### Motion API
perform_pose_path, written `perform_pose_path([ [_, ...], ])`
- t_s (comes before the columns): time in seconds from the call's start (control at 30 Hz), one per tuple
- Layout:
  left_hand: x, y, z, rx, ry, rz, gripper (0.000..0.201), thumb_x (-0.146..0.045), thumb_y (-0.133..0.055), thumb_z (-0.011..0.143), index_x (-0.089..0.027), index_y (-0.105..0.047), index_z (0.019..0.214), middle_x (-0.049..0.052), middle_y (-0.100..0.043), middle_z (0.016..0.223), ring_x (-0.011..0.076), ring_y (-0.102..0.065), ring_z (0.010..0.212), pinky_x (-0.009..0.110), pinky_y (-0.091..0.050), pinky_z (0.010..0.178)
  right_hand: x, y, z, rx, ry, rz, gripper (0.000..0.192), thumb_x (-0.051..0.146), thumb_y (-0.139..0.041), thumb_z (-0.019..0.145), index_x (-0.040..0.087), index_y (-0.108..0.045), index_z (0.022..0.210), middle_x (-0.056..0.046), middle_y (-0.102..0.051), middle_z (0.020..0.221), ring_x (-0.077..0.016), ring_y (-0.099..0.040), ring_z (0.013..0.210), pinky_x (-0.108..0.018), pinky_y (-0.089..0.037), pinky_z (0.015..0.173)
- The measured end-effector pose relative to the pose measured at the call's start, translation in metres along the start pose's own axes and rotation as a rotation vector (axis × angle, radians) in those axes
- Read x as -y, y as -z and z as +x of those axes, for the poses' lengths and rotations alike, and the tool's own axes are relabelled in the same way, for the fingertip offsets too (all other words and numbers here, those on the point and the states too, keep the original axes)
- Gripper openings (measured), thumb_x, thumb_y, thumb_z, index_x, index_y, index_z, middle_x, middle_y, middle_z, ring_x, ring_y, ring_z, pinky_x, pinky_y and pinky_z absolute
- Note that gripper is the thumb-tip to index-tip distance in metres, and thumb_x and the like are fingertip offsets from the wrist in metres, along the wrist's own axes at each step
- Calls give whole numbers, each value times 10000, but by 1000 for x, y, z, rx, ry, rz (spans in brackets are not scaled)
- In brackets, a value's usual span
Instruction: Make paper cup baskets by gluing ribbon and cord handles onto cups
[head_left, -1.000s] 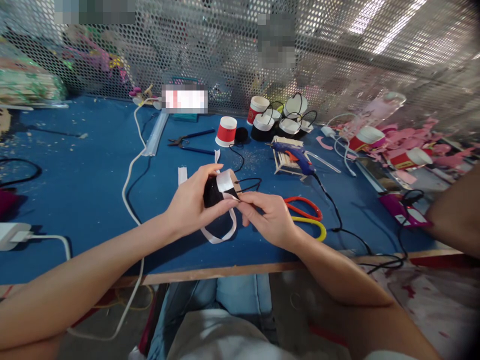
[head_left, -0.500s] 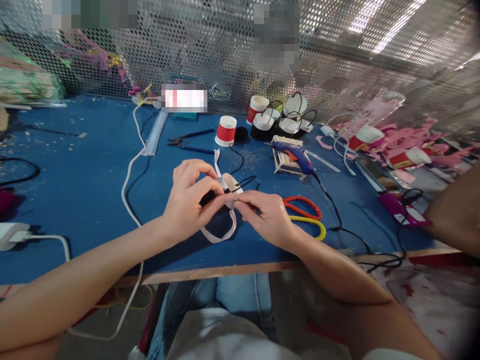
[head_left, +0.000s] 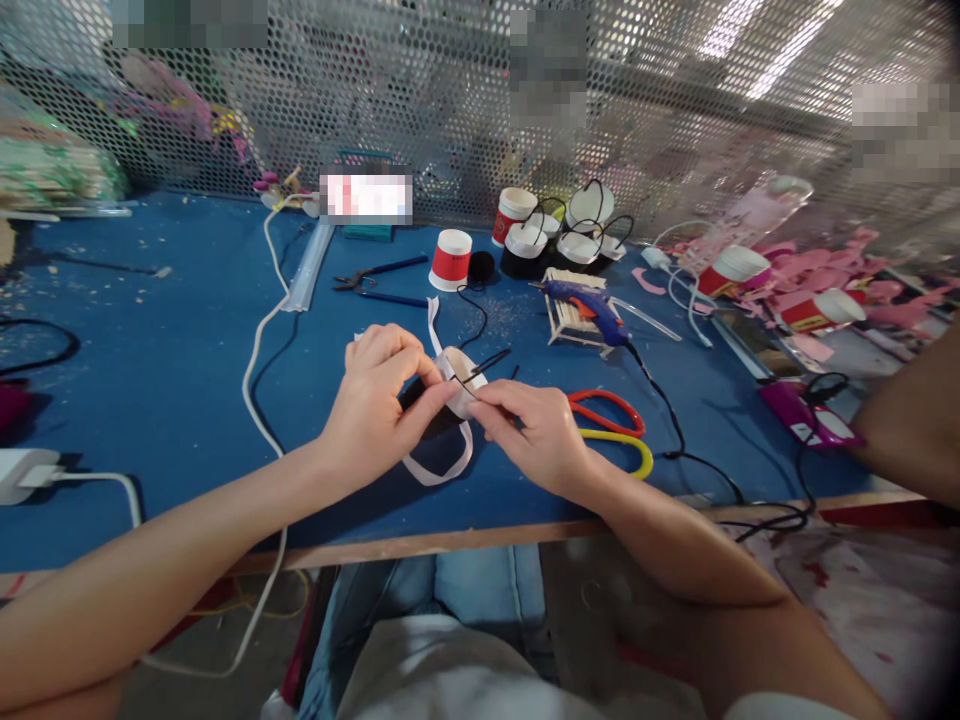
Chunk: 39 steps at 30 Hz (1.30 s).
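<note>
- Lying flat as one blue table [head_left: 150,330], bearing one pair of scissors [head_left: 611,425] on the right, one blue glue gun [head_left: 589,305] farther off.
- Pinching one black cup [head_left: 450,385] between left hand [head_left: 375,405] and right hand [head_left: 536,435], near the table's middle, fingers pressed to it.
- Pointing its open mouth far-right, long axis near-left to far-right.
- Trailing one white strip [head_left: 442,465] below.
</note>
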<state>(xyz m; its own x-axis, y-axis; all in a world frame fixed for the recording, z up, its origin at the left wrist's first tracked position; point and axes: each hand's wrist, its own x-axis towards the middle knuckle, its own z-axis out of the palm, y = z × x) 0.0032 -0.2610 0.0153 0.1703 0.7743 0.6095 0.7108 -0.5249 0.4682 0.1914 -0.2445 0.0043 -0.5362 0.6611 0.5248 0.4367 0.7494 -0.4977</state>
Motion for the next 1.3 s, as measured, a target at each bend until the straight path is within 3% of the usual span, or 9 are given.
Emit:
perform_pose_path([
  [0.17, 3, 0, 1, 33, 70, -69, 203, -346, -581, 803, -183, -517, 701, 27, -515, 783, 181, -495, 806, 360, -402, 751, 1, 1, 1, 0, 19, -10, 174, 228, -491, 890, 152, -619, 799, -39, -670, 736, -83, -569, 551, -205, -442, 553],
  [0.27, 8, 0, 4, 84, 170, -137, 280, -430, -604, 769, -181, -520, 865, 38, -555, 892, 190, -523, 875, 365, -416, 805, 1, 2, 1, -5, 32, -5, 171, 222, -491, 888, 154, -611, 787, -35, -661, 723, -82, -559, 545, -207, -433, 544],
  [0.4, 17, -1, 9, 301, 244, -402, 436, -471, -554, 800, -171, -501, 1112, 80, -586, 1112, 209, -539, 1020, 360, -418, 882, 0, 4, 2, 8, 34, 28, 164, 212, -492, 885, 152, -600, 776, -22, -625, 665, -83, -545, 544, -209, -423, 546],
  [0.5, 20, -1, 11, 489, 287, -611, 426, -482, -488, 842, -166, -533, 1123, 70, -620, 1100, 214, -562, 996, 337, -445, 847, -1, 5, 2, 31, 18, 83, 158, 216, -487, 885, 158, -599, 789, -13, -612, 649, -88, -544, 561, -213, -427, 564],
  [0.57, 20, -1, 11, 544, 320, -668, 431, -496, -466, 849, -160, -557, 1102, 61, -640, 1047, 218, -576, 957, 332, -459, 815, -1, 6, 2, 45, -7, 128, 155, 219, -489, 882, 157, -603, 798, -15, -614, 662, -89, -543, 571, -214, -430, 573],
  [0.7, 20, -4, 7, 481, 334, -588, 459, -501, -504, 824, -166, -538, 1136, 57, -637, 1051, 227, -575, 959, 352, -448, 841, 2, 6, 3, 65, -121, 175, 172, 246, -506, 867, 149, -626, 791, -21, -630, 702, -79, -512, 562, -201, -409, 538],
  [0.87, 18, -6, 6, 467, 323, -493, 496, -508, -533, 797, -172, -504, 1161, 65, -625, 1066, 231, -568, 963, 365, -440, 838, 4, 6, 5, 70, -252, 200, 256, 290, -513, 858, 139, -614, 677, 15, -540, 560, -66, -438, 507, -190, -355, 479],
  [1.07, 18, -4, 9, 514, 383, -643, 469, -555, -372, 863, -160, -562, 1031, 69, -627, 987, 208, -572, 906, 341, -450, 768, 3, 7, 5, 33, -256, 223, 228, 273, -522, 850, 148, -611, 681, 22, -533, 568, -64, -425, 512, -192, -342, 482],
  [1.3, 18, -9, 7, 493, 380, -615, 441, -494, -581, 770, -164, -545, 1061, 50, -616, 972, 183, -561, 862, 322, -443, 769, 3, 5, 4, 62, -240, 226, 249, 275, -515, 857, 141, -584, 658, 32, -490, 549, -54, -399, 502, -184, -324, 473],
])
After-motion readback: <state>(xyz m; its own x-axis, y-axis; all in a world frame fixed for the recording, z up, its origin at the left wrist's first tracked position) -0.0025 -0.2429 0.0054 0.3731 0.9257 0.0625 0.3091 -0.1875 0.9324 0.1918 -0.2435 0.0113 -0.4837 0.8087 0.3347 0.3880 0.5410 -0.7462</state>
